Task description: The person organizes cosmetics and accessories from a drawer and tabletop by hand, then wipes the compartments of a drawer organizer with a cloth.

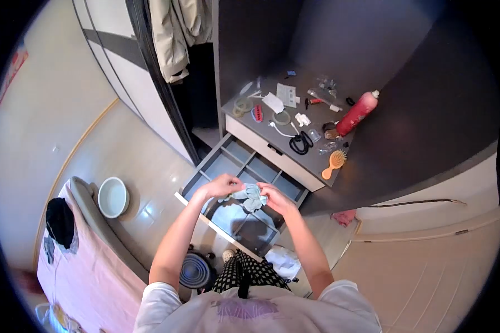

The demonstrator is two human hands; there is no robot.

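Observation:
A small, crumpled pale blue-green cloth [252, 197] hangs between my hands; its exact kind I cannot make out. My left hand [224, 186] pinches it at the left side. On the right, my right hand [276, 198] has its fingers closed on the other side of it. Below both hands is a pulled-out drawer [204, 222], split into several compartments by thin dividers. Pale blue fabric [228, 217] shows in the near left part of the drawer, partly hidden by my hands and the cloth.
A desktop above the drawer holds a red spray can [359, 114], an orange hairbrush [334, 164], a coiled black cord [301, 143] and several small items. A white basin [113, 197] stands on the floor near a pink-covered bed [103, 263]. A white bag [283, 262] lies right of my legs.

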